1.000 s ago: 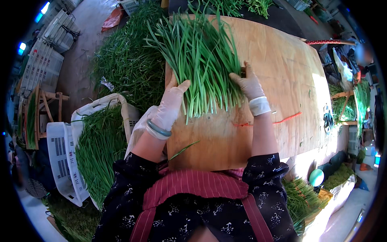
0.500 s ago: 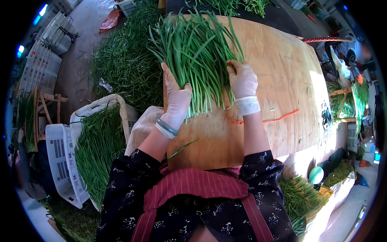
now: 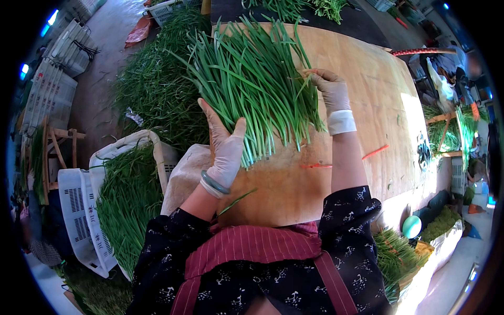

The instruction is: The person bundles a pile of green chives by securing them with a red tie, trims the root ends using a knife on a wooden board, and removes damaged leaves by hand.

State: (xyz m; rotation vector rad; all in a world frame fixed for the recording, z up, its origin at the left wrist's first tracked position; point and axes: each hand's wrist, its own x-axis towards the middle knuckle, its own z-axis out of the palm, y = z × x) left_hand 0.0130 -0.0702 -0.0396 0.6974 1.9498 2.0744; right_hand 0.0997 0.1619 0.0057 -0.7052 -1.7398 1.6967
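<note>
A thick bunch of green garlic chives (image 3: 254, 89) lies fanned out on the wooden board (image 3: 362, 100), its pale cut ends toward me. My left hand (image 3: 226, 149), in a thin whitish glove with a bangle at the wrist, cups the bunch's lower left edge. Its thumb is apart from the fingers, with stalks between them; some fingers are hidden under the leaves. At the bunch's right edge my right hand (image 3: 331, 92), gloved too, has its fingertips pinched together on what looks like a thin leaf.
A red tie strip (image 3: 375, 151) and a loose leaf (image 3: 239, 200) lie on the board. To the left, a white crate (image 3: 79, 210) stands beside a basket of greens (image 3: 128, 197). A large heap of greens (image 3: 157, 79) covers the floor. More greens (image 3: 394, 257) are at lower right.
My right hand has moved right and slightly away from me, out to the bunch's edge. The left hand has come a little nearer and left. The chives are spread wider.
</note>
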